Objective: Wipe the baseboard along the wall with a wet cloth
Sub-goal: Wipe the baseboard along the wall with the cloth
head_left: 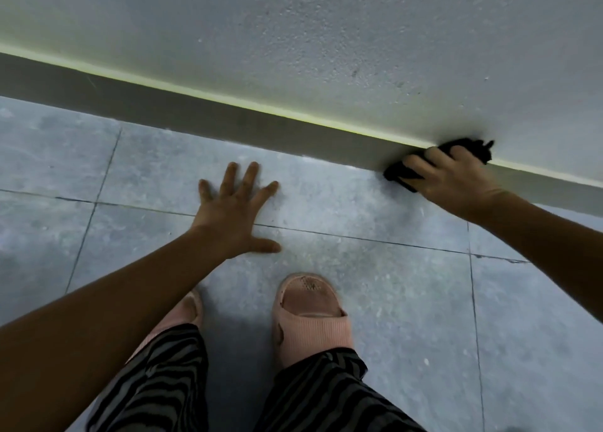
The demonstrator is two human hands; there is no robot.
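with its fingers [421,162] curled over a dark cloth [403,173], the right hand [453,180] grips the cloth and presses it against the grey baseboard [228,118] at the right side of the view. part of the cloth bunches above the knuckles, reaching the yellow-green strip [202,92] along the baseboard's top edge, and part pokes out below the fingertips near the floor line. whether the cloth is wet cannot be told.

the left hand [235,213] holds nothing: its fingers are spread wide and flat, palm down on the grey tiled floor [408,301], well apart from the cloth and a little short of the baseboard. the thumb points right, across a grout line.

the baseboard runs diagonally from upper left to right, under a rough, speckled pale wall [359,40].

lower down, two pink slippers [310,314] stand on the tiles, with striped trouser legs [156,382] above them.
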